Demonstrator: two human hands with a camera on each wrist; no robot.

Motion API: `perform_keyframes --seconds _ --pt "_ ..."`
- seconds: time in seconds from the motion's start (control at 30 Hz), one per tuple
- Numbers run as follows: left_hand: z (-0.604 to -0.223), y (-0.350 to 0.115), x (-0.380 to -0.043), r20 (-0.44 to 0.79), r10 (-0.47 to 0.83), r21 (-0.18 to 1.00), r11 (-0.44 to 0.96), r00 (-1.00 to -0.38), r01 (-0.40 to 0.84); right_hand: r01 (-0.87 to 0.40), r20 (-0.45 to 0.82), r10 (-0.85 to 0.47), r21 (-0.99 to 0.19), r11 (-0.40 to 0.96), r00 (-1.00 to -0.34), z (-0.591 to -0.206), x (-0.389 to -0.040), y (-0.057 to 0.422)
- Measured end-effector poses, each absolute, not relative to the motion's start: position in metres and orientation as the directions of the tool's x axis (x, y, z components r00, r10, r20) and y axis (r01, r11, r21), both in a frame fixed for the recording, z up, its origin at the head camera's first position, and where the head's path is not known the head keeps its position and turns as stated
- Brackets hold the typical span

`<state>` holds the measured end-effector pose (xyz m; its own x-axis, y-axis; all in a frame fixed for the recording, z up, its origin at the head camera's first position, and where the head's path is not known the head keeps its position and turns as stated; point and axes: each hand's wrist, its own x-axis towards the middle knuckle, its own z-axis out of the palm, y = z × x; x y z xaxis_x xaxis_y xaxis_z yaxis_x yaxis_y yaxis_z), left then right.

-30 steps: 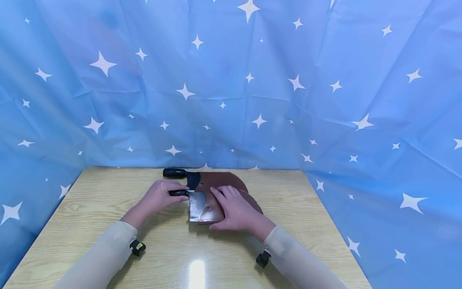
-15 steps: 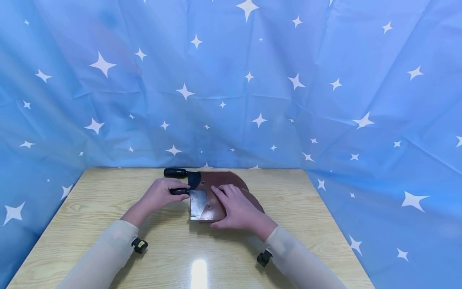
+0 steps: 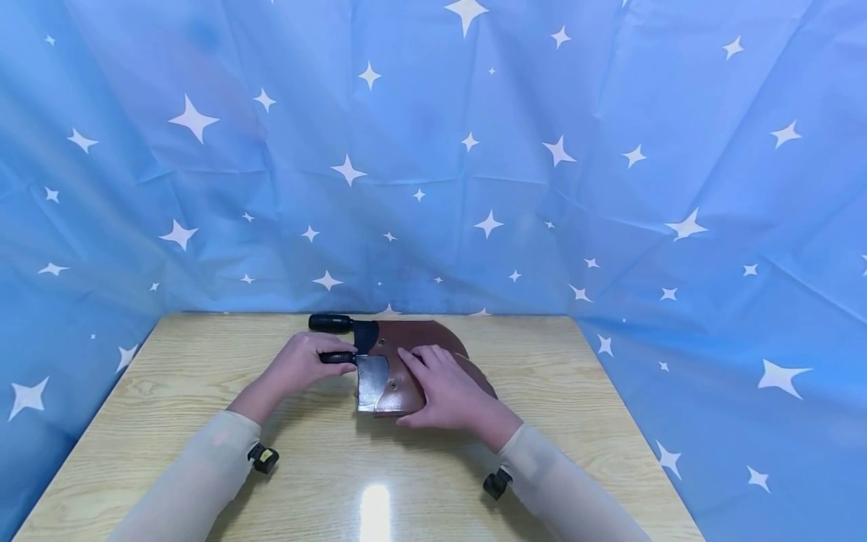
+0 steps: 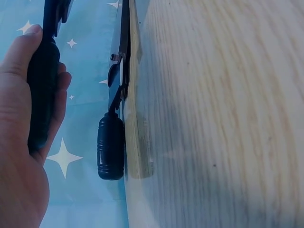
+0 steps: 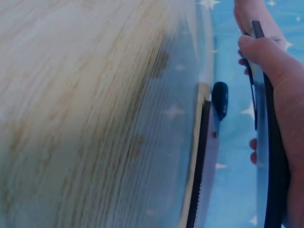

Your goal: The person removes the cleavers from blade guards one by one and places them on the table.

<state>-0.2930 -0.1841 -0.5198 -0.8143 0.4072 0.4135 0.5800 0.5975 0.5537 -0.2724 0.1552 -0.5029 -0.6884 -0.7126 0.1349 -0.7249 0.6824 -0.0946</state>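
Note:
My left hand [image 3: 305, 363] grips the black handle [image 4: 42, 95] of a cleaver with a broad silver blade [image 3: 372, 384]. A brown sheath [image 3: 400, 399] with a rivet covers the blade's right part. My right hand [image 3: 447, 391] holds this sheath, thumb on the near side and fingers across the top. In the right wrist view, the thumb and fingertips lie on opposite faces of it. Behind lies a second cleaver, its black handle [image 3: 330, 324] pointing left. Its dark blade [image 3: 364, 336] runs into another brown sheath [image 3: 413, 331], partly hidden by the held one.
The second cleaver lies along the far edge of the wooden table [image 3: 325, 467]. A blue curtain [image 3: 433, 150] with white stars hangs behind the table and at both sides.

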Motion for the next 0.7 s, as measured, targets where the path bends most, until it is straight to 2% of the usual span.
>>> perform_keyframes --seconds 0.7 --pt "-0.5204 -0.1861 -0.2929 0.429 0.396 0.553 0.596 -0.812 0.583 -0.719 0.117 -0.709 -0.112 0.686 -0.695 -0.5009 -0.2757 0.154"
